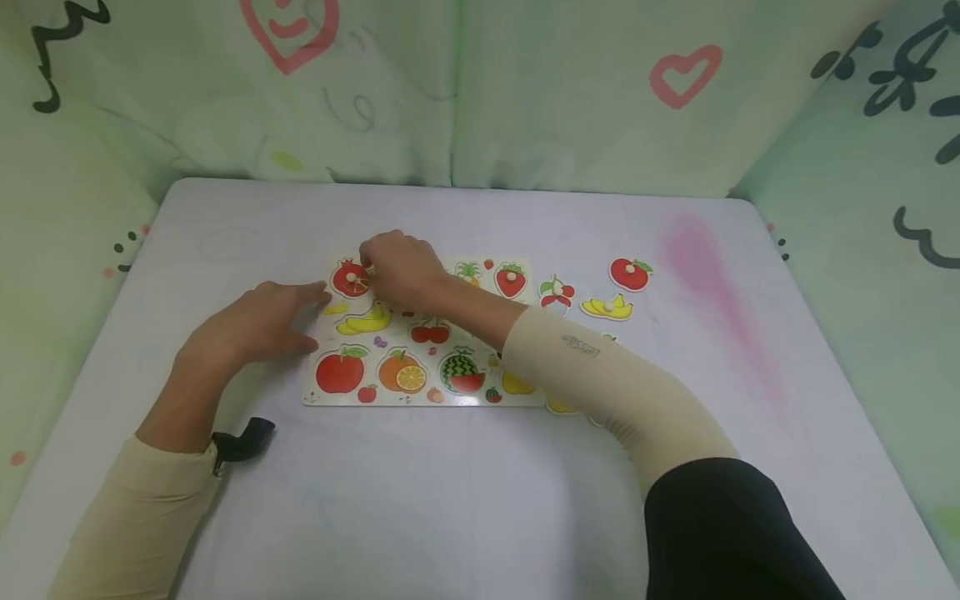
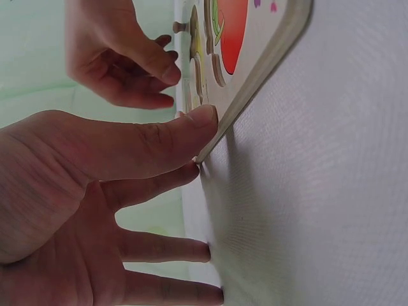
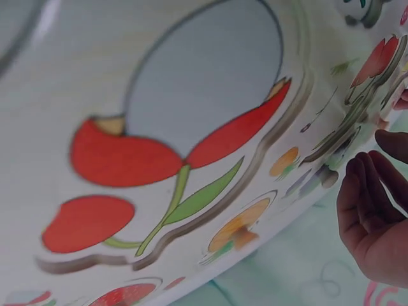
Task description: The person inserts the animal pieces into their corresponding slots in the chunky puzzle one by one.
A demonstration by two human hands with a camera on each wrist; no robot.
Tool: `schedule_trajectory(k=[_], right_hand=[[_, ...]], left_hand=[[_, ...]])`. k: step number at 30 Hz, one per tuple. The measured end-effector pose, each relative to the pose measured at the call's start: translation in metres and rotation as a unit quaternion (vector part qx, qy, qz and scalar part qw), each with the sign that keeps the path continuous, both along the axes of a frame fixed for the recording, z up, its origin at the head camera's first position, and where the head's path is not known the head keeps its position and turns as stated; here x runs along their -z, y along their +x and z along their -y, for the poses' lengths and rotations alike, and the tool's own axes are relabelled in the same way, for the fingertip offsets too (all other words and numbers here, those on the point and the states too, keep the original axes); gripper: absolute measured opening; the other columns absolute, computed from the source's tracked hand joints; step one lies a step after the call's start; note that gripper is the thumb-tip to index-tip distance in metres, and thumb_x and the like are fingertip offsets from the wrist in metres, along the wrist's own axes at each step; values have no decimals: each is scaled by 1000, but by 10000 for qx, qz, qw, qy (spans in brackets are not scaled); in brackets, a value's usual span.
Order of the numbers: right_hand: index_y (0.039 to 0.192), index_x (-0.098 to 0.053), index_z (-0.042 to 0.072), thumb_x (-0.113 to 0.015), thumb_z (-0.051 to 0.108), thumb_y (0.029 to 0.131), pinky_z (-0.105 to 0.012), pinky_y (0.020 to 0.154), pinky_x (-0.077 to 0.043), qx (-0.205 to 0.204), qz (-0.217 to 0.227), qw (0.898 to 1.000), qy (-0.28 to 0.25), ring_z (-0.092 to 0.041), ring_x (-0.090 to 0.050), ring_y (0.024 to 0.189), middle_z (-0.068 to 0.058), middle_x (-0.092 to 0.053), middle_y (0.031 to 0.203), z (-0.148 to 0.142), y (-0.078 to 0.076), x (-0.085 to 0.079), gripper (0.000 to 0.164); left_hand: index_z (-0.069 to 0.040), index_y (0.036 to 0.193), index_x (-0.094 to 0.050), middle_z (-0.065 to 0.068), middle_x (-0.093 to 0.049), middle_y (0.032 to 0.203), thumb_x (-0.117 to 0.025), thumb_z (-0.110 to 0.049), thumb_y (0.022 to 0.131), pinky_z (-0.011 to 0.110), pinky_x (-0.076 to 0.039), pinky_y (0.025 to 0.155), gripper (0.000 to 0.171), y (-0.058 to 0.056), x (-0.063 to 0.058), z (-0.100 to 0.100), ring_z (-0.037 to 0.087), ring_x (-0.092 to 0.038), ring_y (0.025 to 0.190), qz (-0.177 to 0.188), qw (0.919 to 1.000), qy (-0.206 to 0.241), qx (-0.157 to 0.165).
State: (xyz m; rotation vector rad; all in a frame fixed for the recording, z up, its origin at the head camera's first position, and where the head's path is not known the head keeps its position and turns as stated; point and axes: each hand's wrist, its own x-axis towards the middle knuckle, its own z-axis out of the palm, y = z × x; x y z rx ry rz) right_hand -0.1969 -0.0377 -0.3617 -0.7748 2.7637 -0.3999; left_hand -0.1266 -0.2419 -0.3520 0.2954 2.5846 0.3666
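A white fruit puzzle board [image 1: 330, 400] lies on the table. My left hand [image 1: 258, 329] rests at its left side with fingers spread straight. In the left wrist view its thumb [image 2: 159, 137] touches the board's edge. My right hand [image 1: 408, 271] reaches across the board to its upper left, fingertips beside the pomegranate piece [image 1: 349, 278]. Its fingers are loosely bent, with no piece showing between them in the left wrist view. Below are bananas [image 1: 366, 321], cherries [image 1: 430, 333], an apple [image 1: 340, 372], an orange [image 1: 401, 372] and a watermelon [image 1: 462, 372].
Right of the board lie loose pieces: a cherry-like fruit [image 1: 556, 292], bananas [image 1: 609, 307] and an apple [image 1: 630, 274]. My right sleeve [image 1: 592, 367] covers the board's right end and parts of other pieces. A printed cloth [image 1: 540, 100] hangs behind the table.
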Motion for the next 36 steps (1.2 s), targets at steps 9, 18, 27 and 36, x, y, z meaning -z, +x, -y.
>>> schedule_trajectory(k=[9, 18, 27, 36], right_hand=[[129, -72, 13, -65, 21, 101, -29, 87, -57, 49, 22, 10000, 39, -15, -62, 103, -1, -71, 127, -25, 3, -6, 29], [122, -75, 12, -66, 19, 100, -35, 90, -59, 165, -125, 9998, -82, -17, -65, 104, -2, -73, 123, -57, 5, -9, 26], [121, -75, 11, -67, 19, 98, -38, 87, -60, 359, -173, 9992, 23, -19, -65, 101, -4, -73, 116, -97, 6, -13, 26], [121, -75, 10, -68, 20, 98, -41, 91, -59, 766, -233, 9967, 128, -23, -64, 104, -7, -73, 115, -135, 8, -22, 26]], left_hand=[[-8, 158, -44, 27, -44, 159, -85, -22, 87, 67, -47, 108, 83, 0, -1, -1, 50, -39, 145, -4, 10000, 22, 16], [-7, 160, -41, 28, -41, 160, -85, -22, 87, 67, -46, 109, 86, 1, -2, -3, 51, -35, 146, 45, 10000, -1, -52], [-8, 160, -39, 28, -40, 161, -85, -23, 86, 68, -46, 108, 88, 1, 2, -2, 52, -32, 147, 96, 9999, 16, -91], [-6, 160, -39, 28, -40, 160, -85, -22, 86, 67, -47, 107, 88, 2, -1, -3, 52, -33, 146, 78, 10000, -22, -28]])
